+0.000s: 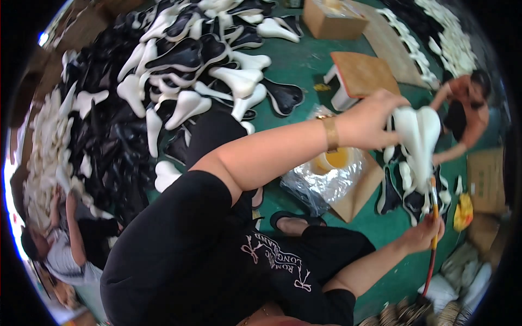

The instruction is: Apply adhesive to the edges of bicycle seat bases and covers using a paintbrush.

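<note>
My left hand (pixel 371 120) reaches across to the right and grips a white foam bicycle saddle pad (pixel 420 138). The pad hangs with its narrow end downward. In my right hand (pixel 423 233) is a long paintbrush (pixel 428 271) with a red and yellow handle, pointing up. Its tip is at the pad's narrow lower end; whether it touches cannot be made out. Below my left wrist, a container of yellow liquid (pixel 333 160) stands on crumpled clear plastic (pixel 310 187) and cardboard (pixel 356 193).
White pads and black saddle covers lie in a large pile (pixel 185 60) at the far left. More saddle pieces (pixel 389 190) are on the green floor at right. A brown-topped stool (pixel 364 76) and a cardboard box (pixel 333 20) stand ahead. Other people work at right (pixel 467 111) and left (pixel 68 252).
</note>
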Motion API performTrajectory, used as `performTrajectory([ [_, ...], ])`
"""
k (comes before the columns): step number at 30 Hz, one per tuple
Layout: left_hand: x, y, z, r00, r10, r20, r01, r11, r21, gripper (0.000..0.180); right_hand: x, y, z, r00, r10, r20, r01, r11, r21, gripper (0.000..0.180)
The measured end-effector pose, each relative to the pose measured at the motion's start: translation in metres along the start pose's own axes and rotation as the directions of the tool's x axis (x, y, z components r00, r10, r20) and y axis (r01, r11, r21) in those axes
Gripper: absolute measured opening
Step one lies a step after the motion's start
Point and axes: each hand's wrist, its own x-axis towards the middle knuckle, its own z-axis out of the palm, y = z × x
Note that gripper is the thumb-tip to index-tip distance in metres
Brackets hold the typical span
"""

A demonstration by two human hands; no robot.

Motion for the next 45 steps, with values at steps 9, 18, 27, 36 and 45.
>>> performTrajectory([
  [9, -0.111, -0.163, -0.228, 0.675, -0.72, -0.159, 0.692, 0.544, 0.475, 0.047, -0.015, 0.013, 0.027, 0.985, 0.103, 0.137, -0.082, 0.985, -0.149, 0.014],
  [18, -0.335, -0.208, -0.203, 0.173, -0.983, 0.06, 0.325, 0.114, 0.939, 0.083, -0.023, 0.037, 0.065, 0.922, 0.188, 0.339, -0.107, 0.964, -0.244, 0.012],
  [27, -0.337, -0.199, -0.262, 0.422, -0.905, -0.049, 0.468, 0.171, 0.867, 0.045, -0.034, 0.037, 0.088, 0.925, 0.183, 0.334, -0.107, 0.967, -0.233, 0.01],
  [36, -0.282, -0.076, -0.402, 0.271, -0.823, -0.499, 0.945, 0.326, -0.024, 0.046, -0.037, 0.015, 0.058, 0.931, 0.117, 0.347, -0.105, 0.993, -0.055, 0.01],
  [45, -0.309, 0.001, -0.279, 0.373, -0.874, -0.311, 0.532, 0.476, -0.701, 0.036, -0.087, 0.002, 0.096, 0.808, 0.314, 0.499, -0.251, 0.949, -0.191, 0.013],
])
